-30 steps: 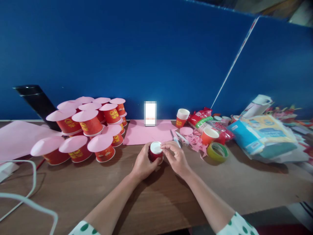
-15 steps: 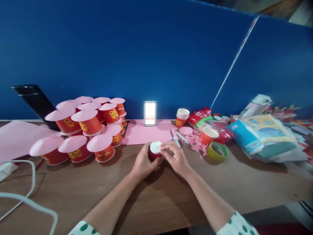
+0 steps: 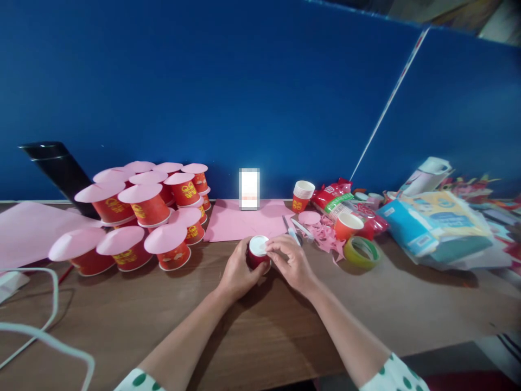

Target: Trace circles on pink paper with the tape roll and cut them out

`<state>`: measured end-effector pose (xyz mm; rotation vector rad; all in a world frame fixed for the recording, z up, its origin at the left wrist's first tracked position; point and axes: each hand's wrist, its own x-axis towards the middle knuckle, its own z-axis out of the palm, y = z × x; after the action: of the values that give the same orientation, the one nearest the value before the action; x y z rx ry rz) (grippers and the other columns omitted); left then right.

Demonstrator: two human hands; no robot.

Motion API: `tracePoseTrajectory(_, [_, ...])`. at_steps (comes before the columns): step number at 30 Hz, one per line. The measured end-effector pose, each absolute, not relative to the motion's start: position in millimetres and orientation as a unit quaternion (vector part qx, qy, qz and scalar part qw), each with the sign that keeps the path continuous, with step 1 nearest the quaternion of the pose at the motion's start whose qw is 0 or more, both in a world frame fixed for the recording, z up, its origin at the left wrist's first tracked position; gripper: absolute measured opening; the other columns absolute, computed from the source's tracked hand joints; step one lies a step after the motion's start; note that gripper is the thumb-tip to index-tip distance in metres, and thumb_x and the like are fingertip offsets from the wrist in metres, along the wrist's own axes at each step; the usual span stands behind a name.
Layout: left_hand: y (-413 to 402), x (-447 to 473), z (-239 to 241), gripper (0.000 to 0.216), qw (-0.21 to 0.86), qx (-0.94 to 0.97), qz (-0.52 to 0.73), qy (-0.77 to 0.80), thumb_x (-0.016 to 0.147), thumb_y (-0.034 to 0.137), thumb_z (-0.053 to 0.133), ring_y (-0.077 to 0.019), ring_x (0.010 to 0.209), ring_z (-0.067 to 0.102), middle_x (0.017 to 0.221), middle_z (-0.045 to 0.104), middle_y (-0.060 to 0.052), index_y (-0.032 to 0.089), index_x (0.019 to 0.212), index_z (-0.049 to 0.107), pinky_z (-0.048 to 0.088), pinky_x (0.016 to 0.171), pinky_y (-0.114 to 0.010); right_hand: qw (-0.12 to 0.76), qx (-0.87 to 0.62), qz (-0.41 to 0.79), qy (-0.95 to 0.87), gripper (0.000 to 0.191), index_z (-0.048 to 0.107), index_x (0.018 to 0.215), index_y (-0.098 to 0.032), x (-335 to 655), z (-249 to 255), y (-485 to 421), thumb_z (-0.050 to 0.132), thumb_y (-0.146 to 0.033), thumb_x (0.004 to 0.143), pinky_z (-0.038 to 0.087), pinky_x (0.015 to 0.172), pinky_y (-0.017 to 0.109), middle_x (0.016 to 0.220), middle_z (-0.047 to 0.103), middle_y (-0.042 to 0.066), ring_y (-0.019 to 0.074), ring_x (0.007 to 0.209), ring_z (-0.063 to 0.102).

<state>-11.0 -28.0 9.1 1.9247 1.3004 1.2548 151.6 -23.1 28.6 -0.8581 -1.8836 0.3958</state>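
Observation:
In the middle of the desk stands a red paper cup (image 3: 258,247), its round white end facing up. My left hand (image 3: 239,270) wraps around its left side, thumb across the near side. The fingers of my right hand (image 3: 292,264) are pinched together at the right edge of the white end; whatever lies between the fingertips is too small to make out. To the left stand several red paper cups (image 3: 151,213), each topped by a shallow pink paper cone (image 3: 166,237). Some of these are stacked on others.
Pink paper sheets (image 3: 223,222) lie behind my hands. To the right are a cup stack (image 3: 302,196), scissors (image 3: 293,231), pink scraps (image 3: 325,236), a tape roll (image 3: 361,253), red packets (image 3: 334,198) and a blue-yellow package (image 3: 439,222). A white cable (image 3: 52,339) curves at left.
Almost nothing has changed. My left hand keeps its hold on the cup, and the right fingertips stay at the edge of its white end.

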Motion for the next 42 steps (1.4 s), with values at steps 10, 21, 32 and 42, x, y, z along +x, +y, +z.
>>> tracePoseTrajectory(10, [-29.9, -13.9, 12.0, 0.045, 0.284, 0.705, 0.465, 0.455, 0.072, 0.029, 0.061, -0.0200, 0.094, 0.056, 0.105, 0.059, -0.005, 0.020, 0.114, 0.047, 0.043, 0.083, -0.033, 0.484, -0.356, 0.145, -0.786, 0.012, 0.064, 0.087, -0.023, 152.1, 29.5, -23.6, 0.054, -0.017, 0.084, 0.043, 0.087, 0.038, 0.094, 0.065, 0.005, 0.0198, 0.093, 0.056])
tracePoseTrajectory(21, [-27.4, -12.0, 11.6, 0.038, 0.345, 0.669, 0.491, 0.439, 0.079, 0.035, 0.054, -0.0199, 0.098, 0.056, 0.107, 0.060, -0.007, 0.017, 0.112, 0.051, 0.041, 0.088, -0.033, 0.487, -0.348, 0.149, -0.787, 0.014, 0.065, 0.087, -0.024, 152.9, 28.6, -23.3, 0.054, -0.015, 0.083, 0.044, 0.087, 0.039, 0.094, 0.065, 0.005, 0.0200, 0.094, 0.056])
tracePoseTrajectory(32, [-28.7, -11.4, 14.7, 0.037, 0.327, 0.675, 0.487, 0.447, 0.079, 0.034, 0.054, -0.0205, 0.096, 0.056, 0.105, 0.061, -0.007, 0.017, 0.111, 0.051, 0.041, 0.087, -0.034, 0.489, -0.355, 0.203, -0.770, 0.013, 0.066, 0.086, -0.023, 153.3, 29.3, -21.9, 0.056, -0.015, 0.083, 0.044, 0.088, 0.037, 0.094, 0.066, 0.004, 0.0192, 0.094, 0.057])
tracePoseTrajectory(42, [-29.4, -11.8, 15.0, 0.036, 0.328, 0.677, 0.476, 0.456, 0.080, 0.035, 0.053, -0.0198, 0.096, 0.055, 0.105, 0.060, -0.006, 0.017, 0.112, 0.051, 0.041, 0.086, -0.033, 0.506, -0.362, 0.219, -0.752, 0.014, 0.066, 0.089, -0.023, 152.3, 31.7, -23.8, 0.053, -0.018, 0.085, 0.045, 0.088, 0.035, 0.094, 0.066, 0.005, 0.0181, 0.095, 0.058])
